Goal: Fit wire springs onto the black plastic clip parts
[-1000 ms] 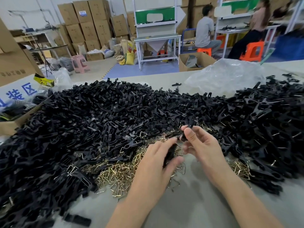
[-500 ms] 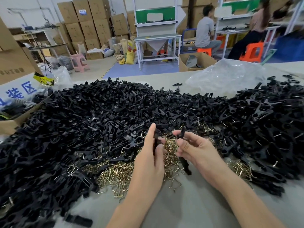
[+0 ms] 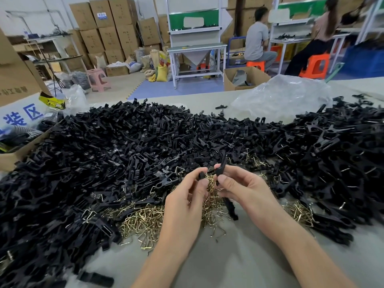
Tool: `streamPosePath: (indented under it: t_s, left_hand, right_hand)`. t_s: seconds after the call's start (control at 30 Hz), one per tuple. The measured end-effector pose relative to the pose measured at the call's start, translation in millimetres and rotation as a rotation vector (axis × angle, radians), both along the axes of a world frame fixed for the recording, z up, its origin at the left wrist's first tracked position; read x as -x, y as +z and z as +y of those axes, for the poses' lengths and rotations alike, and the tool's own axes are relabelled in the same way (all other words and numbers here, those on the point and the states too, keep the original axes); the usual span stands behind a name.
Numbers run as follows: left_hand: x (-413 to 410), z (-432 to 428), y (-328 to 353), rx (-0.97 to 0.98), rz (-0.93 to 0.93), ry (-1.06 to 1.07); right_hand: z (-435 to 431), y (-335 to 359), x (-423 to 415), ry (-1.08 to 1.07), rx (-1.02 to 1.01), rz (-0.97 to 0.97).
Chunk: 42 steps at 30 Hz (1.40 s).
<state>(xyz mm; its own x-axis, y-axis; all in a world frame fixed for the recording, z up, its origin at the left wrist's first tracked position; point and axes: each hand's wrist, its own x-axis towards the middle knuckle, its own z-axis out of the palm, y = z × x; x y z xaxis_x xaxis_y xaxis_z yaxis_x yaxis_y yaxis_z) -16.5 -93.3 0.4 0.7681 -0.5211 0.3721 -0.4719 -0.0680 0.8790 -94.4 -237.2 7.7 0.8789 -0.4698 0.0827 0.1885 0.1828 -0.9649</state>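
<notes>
L hand (image 3: 187, 200) fingers now curled vs 0.5 s ago, pinching small black part (image 3: 201, 175); R hand (image 3: 243, 188) pinches long clip part (image 3: 231, 206) over wire springs (image 3: 145, 221).

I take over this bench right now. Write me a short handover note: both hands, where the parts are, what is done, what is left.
Left hand pinches a small black piece.
Right hand grips a long black clip part, close beside it.
Wire springs lie heaped on the table under the hands; loose black parts heaped behind and left.
Done: both pieces in hand; whether a spring is on them, I cannot tell.
Left: fit the spring.
</notes>
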Motion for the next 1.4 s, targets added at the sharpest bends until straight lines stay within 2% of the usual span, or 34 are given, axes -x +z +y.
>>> streamPosePath:
  t_s: [0.1, 0.3, 0.57, 0.7, 0.87, 1.23, 1.4]
  left_hand:
    - [-1.3, 0.6, 1.6, 0.010, -0.020, 0.053]
    - [-0.2, 3.1, 7.7, 0.063, 0.069, 0.085]
    - [-5.2, 1.0, 7.0, 0.110, 0.306, -0.050]
    - [-8.4, -1.2, 6.5, 0.229, 0.521, -0.112]
    - [-4.6, -0.3, 8.8, 0.192, 0.413, -0.075]
    - [-4.1, -2.8, 6.2, 0.291, 0.511, -0.116]
    - [-2.4, -2.2, 5.8, 0.272, 0.463, -0.108]
  right_hand:
    - [-0.7, -2.0, -0.9, 0.028, 0.010, 0.001]
    - [-0.3, -3.1, -1.7, 0.071, 0.061, 0.031]
    - [0.7, -3.1, -0.9, 0.074, 0.082, 0.030]
    - [2.4, -1.9, -0.1, 0.085, 0.106, 0.031]
    - [3.0, -2.1, 1.0, 0.070, 0.135, 0.044]
    - [1.5, -6.4, -1.3, 0.054, 0.165, 0.043]
    - [1.4, -6.1, -0.8, 0.049, 0.162, 0.041]
